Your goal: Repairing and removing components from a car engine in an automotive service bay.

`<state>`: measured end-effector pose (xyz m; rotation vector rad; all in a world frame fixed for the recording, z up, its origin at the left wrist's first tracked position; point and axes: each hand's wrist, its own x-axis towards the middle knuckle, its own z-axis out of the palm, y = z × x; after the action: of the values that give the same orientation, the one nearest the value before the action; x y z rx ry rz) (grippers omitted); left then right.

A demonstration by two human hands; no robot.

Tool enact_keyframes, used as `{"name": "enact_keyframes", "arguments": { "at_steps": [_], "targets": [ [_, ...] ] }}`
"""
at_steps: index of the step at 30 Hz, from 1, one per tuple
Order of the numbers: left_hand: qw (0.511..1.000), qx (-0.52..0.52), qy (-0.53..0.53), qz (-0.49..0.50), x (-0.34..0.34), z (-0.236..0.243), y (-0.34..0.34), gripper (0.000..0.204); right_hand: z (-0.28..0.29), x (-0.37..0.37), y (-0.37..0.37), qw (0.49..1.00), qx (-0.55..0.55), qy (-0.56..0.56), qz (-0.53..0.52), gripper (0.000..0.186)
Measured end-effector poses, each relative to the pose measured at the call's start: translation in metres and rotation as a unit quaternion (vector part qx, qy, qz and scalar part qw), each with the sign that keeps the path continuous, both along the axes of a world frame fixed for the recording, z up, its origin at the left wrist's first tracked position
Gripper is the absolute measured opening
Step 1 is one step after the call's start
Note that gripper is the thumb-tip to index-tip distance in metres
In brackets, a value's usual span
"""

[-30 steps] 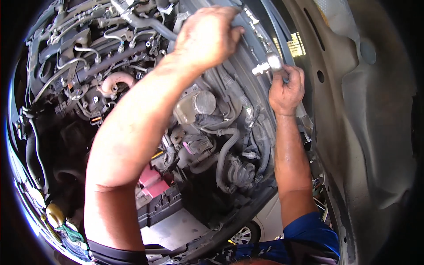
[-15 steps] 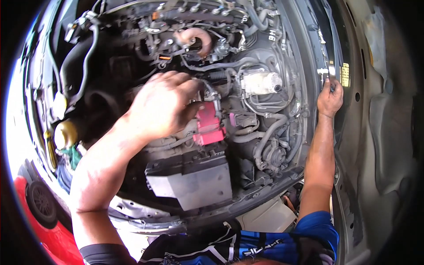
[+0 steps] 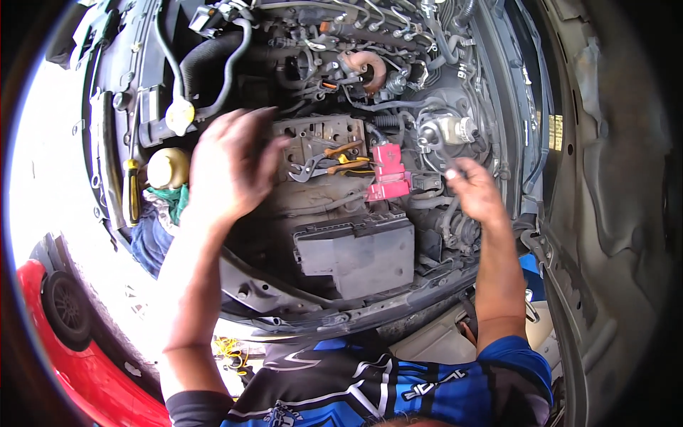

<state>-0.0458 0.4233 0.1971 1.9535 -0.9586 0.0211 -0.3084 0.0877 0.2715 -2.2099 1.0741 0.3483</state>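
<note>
Wrench (image 3: 435, 153), a thin metal one right of centre in the engine bay (image 3: 398, 64), is pinched at its lower end by the right hand (image 3: 475, 191), fingers closed on it. Left hand (image 3: 231, 164) hovers at centre left, fingers spread and empty, near pliers (image 3: 329, 162) beside a red cover (image 3: 388, 172).

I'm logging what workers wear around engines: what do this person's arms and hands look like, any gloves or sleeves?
Both hands are bare, with no gloves: the left hand and the right hand. The forearms are bare too. Short sleeves end above the elbows, black on the left arm and blue on the right, part of a blue and black jersey with white markings. I see no watch or rings.
</note>
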Motion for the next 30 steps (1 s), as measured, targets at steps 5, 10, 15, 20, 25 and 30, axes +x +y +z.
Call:
{"name": "enact_keyframes", "arguments": {
  "at_steps": [5,10,15,20,25,30],
  "targets": [
    [0.987,0.067,-0.060,-0.133,0.017,-0.038,-0.065,0.037,-0.055,0.049,0.015,0.968,0.169,0.065,-0.173,0.038],
    [0.958,0.198,-0.025,-0.206,0.016,-0.074,-0.070,0.044,-0.112,0.080,-0.017,0.961,0.190,0.079,-0.187,0.023],
    [0.955,0.211,-0.014,-0.208,0.011,-0.078,-0.076,0.048,-0.189,0.104,-0.053,0.982,0.146,0.085,-0.084,0.015],
    [0.951,0.215,0.002,-0.222,0.004,-0.081,-0.081,0.049,-0.224,0.121,-0.060,0.934,0.318,0.032,-0.157,0.025],
    [0.957,0.179,0.135,-0.182,-0.019,-0.094,-0.129,0.048,-0.234,0.137,-0.065,0.967,0.247,0.044,-0.050,0.029],
    [0.958,0.176,0.171,-0.149,-0.011,-0.142,-0.218,0.043,-0.260,0.136,-0.061,0.979,0.200,-0.007,-0.027,0.036]
  ]
}}
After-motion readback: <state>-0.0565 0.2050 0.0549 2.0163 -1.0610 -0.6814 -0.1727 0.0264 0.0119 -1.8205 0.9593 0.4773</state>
